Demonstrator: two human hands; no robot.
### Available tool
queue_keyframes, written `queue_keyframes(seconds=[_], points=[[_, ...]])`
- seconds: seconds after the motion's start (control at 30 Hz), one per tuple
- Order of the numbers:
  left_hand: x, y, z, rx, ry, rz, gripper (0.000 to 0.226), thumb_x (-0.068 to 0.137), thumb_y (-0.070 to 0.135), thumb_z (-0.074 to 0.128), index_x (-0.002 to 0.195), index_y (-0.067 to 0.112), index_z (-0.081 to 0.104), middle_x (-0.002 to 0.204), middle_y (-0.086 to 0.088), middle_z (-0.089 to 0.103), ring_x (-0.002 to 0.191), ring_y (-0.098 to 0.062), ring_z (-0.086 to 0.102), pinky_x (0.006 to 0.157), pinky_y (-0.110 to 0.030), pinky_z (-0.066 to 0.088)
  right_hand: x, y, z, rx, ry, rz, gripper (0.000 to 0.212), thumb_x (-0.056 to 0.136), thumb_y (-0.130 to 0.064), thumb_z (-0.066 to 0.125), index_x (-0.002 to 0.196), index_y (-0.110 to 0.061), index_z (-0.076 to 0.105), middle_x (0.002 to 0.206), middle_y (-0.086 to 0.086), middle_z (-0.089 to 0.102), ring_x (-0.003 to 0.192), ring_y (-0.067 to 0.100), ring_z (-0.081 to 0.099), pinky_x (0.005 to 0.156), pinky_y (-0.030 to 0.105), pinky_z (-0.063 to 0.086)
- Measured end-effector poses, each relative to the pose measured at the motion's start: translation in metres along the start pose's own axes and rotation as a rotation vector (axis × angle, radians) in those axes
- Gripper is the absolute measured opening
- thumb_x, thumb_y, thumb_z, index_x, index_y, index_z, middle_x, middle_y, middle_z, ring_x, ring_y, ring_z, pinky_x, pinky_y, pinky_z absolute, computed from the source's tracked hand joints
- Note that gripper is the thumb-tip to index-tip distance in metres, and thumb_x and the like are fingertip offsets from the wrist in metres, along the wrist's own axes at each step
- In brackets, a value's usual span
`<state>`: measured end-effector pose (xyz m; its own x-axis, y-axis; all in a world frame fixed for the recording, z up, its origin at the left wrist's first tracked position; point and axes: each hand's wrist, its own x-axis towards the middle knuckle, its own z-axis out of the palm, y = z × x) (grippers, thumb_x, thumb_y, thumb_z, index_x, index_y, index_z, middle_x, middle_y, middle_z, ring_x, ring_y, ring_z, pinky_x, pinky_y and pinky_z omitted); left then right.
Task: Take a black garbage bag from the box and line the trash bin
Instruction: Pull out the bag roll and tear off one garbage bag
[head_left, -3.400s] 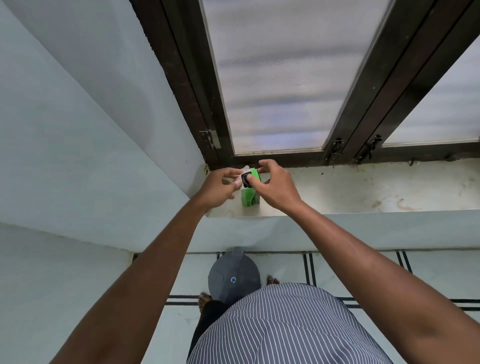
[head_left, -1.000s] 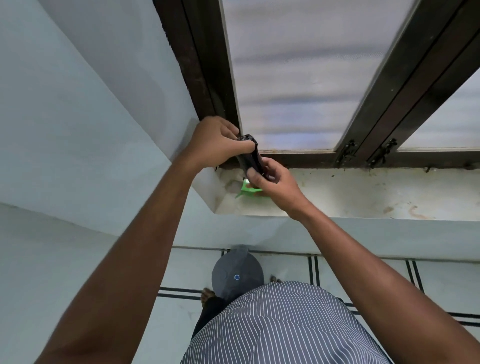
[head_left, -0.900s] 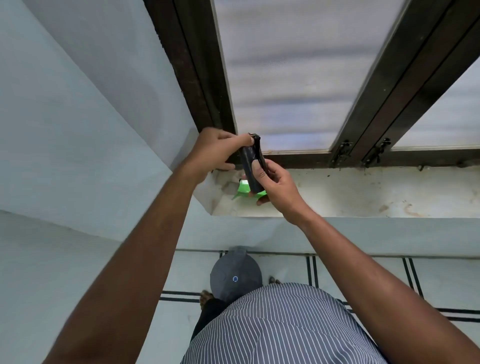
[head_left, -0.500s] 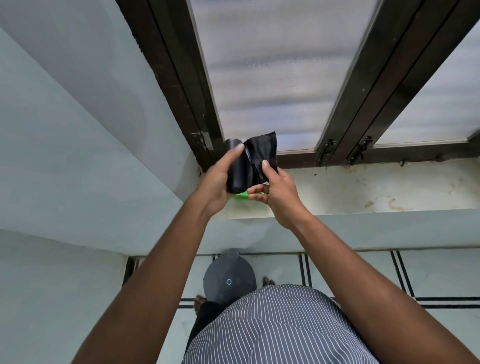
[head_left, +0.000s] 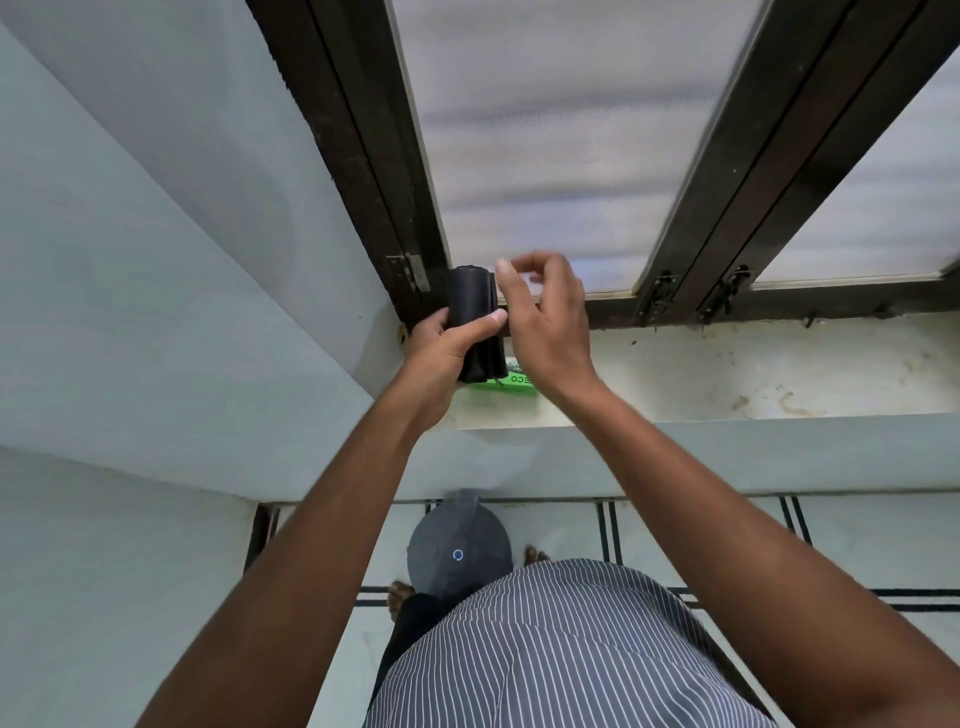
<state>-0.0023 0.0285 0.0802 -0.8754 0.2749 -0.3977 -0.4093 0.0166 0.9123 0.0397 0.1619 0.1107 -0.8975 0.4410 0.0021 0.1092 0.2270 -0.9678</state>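
My left hand (head_left: 441, 348) is shut around a black roll of garbage bags (head_left: 470, 317), held upright in front of the window's lower left corner. My right hand (head_left: 545, 322) is just right of the roll, thumb and fingers loosely curled and apart, with nothing visible in them. The green box (head_left: 511, 383) lies flat on the window sill (head_left: 727, 364), under and behind both hands and partly hidden by them. Far below, the grey round-lidded trash bin (head_left: 457, 545) stands on the floor against the wall, its lid shut.
A dark-framed window with frosted glass (head_left: 561, 145) rises behind the sill, with two latches (head_left: 696, 293) at its bottom. A pale wall (head_left: 156, 260) closes the left side. The tiled floor (head_left: 857, 540) has black stripes; my bare feet stand beside the bin.
The roll came out of the green box, which now lies flat on the sill. Half a second ago my right hand held a loose flap of the roll; that flap now lies back against it.
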Motion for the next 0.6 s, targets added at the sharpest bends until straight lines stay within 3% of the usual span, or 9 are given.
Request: queue_keyframes(seconds=[0.07, 0.1, 0.2, 0.27, 0.33, 0.47, 0.53, 0.6], points=[[-0.004, 0.004, 0.004, -0.101, -0.067, -0.041, 0.051, 0.096, 0.031, 0.081, 0.137, 0.005, 0.070, 0.127, -0.020, 0.077, 0.123, -0.038, 0.072, 0.092, -0.047, 0.063, 0.023, -0.001, 0.000, -0.155, -0.155, 0.035, 0.058, 0.110, -0.062, 0.048, 0.144, -0.017, 0.058, 0.133, -0.006, 0.063, 0.132, 0.019, 0.058, 0.109, 0.036, 0.044], [-0.007, 0.007, 0.005, -0.142, -0.097, -0.058, 0.049, 0.100, 0.030, 0.076, 0.141, 0.005, 0.067, 0.136, -0.022, 0.073, 0.129, -0.037, 0.070, 0.100, -0.049, 0.062, 0.032, 0.001, -0.001, -0.186, -0.247, 0.095, 0.064, 0.111, -0.067, 0.042, 0.145, -0.016, 0.058, 0.133, -0.004, 0.065, 0.131, 0.020, 0.060, 0.107, 0.037, 0.044], [-0.016, 0.019, 0.008, -0.238, -0.167, -0.093, 0.047, 0.109, 0.035, 0.064, 0.148, 0.009, 0.064, 0.147, -0.018, 0.068, 0.134, -0.030, 0.069, 0.105, -0.046, 0.060, 0.046, 0.009, -0.006, -0.279, -0.407, 0.121, 0.075, 0.107, -0.079, 0.034, 0.106, -0.014, 0.072, 0.112, 0.001, 0.076, 0.106, 0.025, 0.069, 0.092, 0.043, 0.052], [-0.020, 0.025, 0.005, -0.274, -0.160, -0.108, 0.048, 0.110, 0.042, 0.061, 0.147, 0.011, 0.066, 0.145, -0.012, 0.071, 0.133, -0.025, 0.069, 0.105, -0.042, 0.059, 0.049, 0.014, -0.009, -0.288, -0.419, 0.088, 0.084, 0.101, -0.086, 0.037, 0.085, -0.008, 0.065, 0.087, -0.001, 0.073, 0.082, 0.025, 0.064, 0.080, 0.046, 0.050], [-0.020, 0.027, -0.002, -0.294, -0.146, -0.116, 0.053, 0.109, 0.046, 0.062, 0.146, 0.009, 0.067, 0.147, -0.014, 0.070, 0.138, -0.029, 0.066, 0.117, -0.047, 0.051, 0.049, 0.016, -0.014, -0.248, -0.411, 0.075, 0.079, 0.094, -0.090, 0.050, 0.073, -0.013, 0.048, 0.068, -0.006, 0.049, 0.065, 0.020, 0.045, 0.068, 0.042, 0.038], [-0.019, 0.028, -0.018, -0.338, -0.169, -0.140, 0.061, 0.106, 0.050, 0.066, 0.148, 0.005, 0.065, 0.150, -0.017, 0.067, 0.142, -0.034, 0.062, 0.125, -0.051, 0.043, 0.049, 0.017, -0.035, -0.390, -0.379, 0.025, 0.080, 0.068, -0.101, 0.071, 0.074, -0.024, 0.049, 0.068, -0.006, 0.042, 0.062, 0.016, 0.042, 0.063, 0.038, 0.032], [-0.019, 0.028, -0.024, -0.302, -0.172, -0.148, 0.057, 0.106, 0.047, 0.067, 0.145, 0.006, 0.068, 0.145, -0.015, 0.071, 0.137, -0.032, 0.066, 0.123, -0.048, 0.046, 0.054, 0.016, -0.046, -0.542, -0.380, 0.057, 0.090, 0.055, -0.105, 0.073, 0.076, -0.020, 0.055, 0.069, -0.003, 0.053, 0.064, 0.019, 0.053, 0.063, 0.039, 0.035], [-0.017, 0.025, -0.026, -0.237, -0.171, -0.137, 0.050, 0.106, 0.042, 0.068, 0.145, 0.010, 0.069, 0.144, -0.013, 0.072, 0.136, -0.032, 0.067, 0.120, -0.046, 0.049, 0.059, 0.013, -0.056, -0.722, -0.376, 0.089, 0.091, 0.062, -0.100, 0.074, 0.088, -0.014, 0.062, 0.083, -0.002, 0.068, 0.081, 0.023, 0.066, 0.072, 0.042, 0.046]])
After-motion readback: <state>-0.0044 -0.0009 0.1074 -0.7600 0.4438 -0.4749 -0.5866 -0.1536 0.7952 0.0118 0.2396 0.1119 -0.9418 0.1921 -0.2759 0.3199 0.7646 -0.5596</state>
